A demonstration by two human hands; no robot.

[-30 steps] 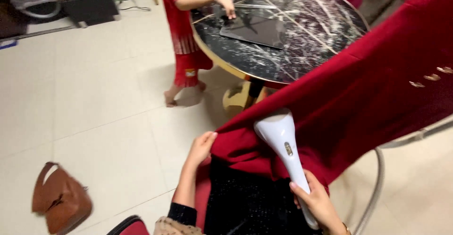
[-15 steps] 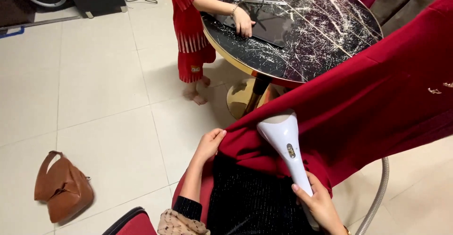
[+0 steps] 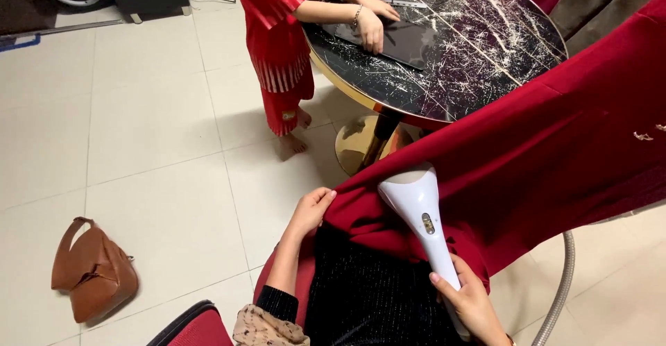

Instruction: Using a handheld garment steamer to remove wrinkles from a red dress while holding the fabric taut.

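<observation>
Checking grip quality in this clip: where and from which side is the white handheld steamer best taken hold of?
Likely by its slim handle, from below at the wearer's side. The white steamer widens to a flat head pressed on the red fabric, while the handle tapers toward the body. The right hand wraps it there; the left hand pinches the fabric's edge.

Dark flat rectangular tablet screen (image 3: 399, 40) on round marble table (image 3: 485, 61).
</observation>
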